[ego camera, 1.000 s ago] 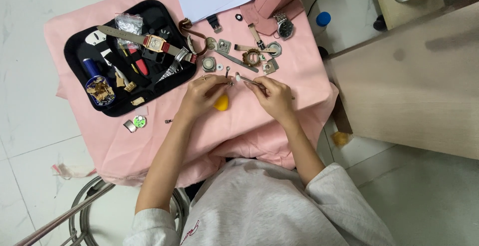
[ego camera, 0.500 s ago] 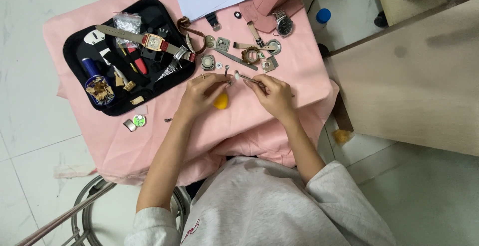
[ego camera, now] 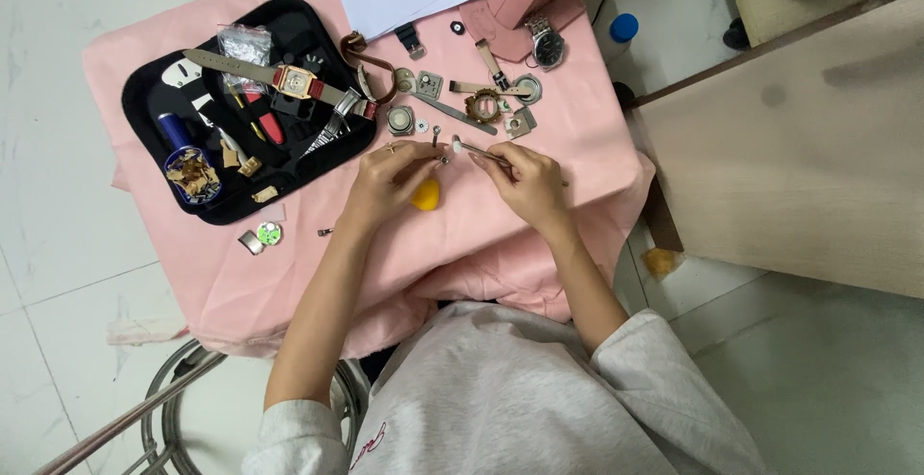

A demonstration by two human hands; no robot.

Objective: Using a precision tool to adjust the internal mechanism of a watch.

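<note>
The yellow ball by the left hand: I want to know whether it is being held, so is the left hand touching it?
Touching. The head view shows the yellow ball tucked against the left hand, with no gap visible.

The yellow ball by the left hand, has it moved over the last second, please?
No. The yellow ball keeps its place on the pink cloth, below the scattered watch parts.

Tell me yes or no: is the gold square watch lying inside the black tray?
Yes. The gold square watch lies across the black tray, left of both hands.
</note>
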